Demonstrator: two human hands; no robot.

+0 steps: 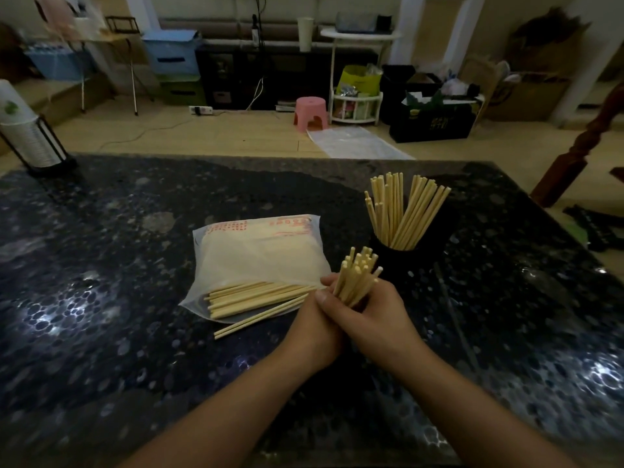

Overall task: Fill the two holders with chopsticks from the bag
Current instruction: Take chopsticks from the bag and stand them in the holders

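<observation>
chopstick bundle held in both hands, one holder seen filled

a bundle of chopsticks point(358, 276) is gripped upright-ish, tips fanned up and away, just in front of the near right corner of the bag point(260, 261). the right hand point(368, 319) is curled round the lower part of the bundle, thumb laid across the front. the left hand point(314, 327) is tucked under and against the right hand; its fingertips are seen at the far side of the bundle, touching the sticks, so it is read as wrapped on the same bundle. how tight the left hand's grip is cannot be told, most of it being hidden by the right hand.

the bag is laid flat on the dark speckled table point(118, 265), its open end toward the person. a layer of loose chopsticks point(250, 297) is left in the mouth of the bag, lying roughly sideways, and a pair point(260, 317) has slid partly out onto the table.

a black holder point(405, 261) is stood just beyond the hands, to the right of the bag. it is packed with chopsticks point(401, 211) splayed into two leaning groups. whether this dark shape is one holder or two side by side cannot be told; the lighting is too dim.

a stack of white cups in a black wire rack point(23, 130) is placed at the far left table corner.
</observation>
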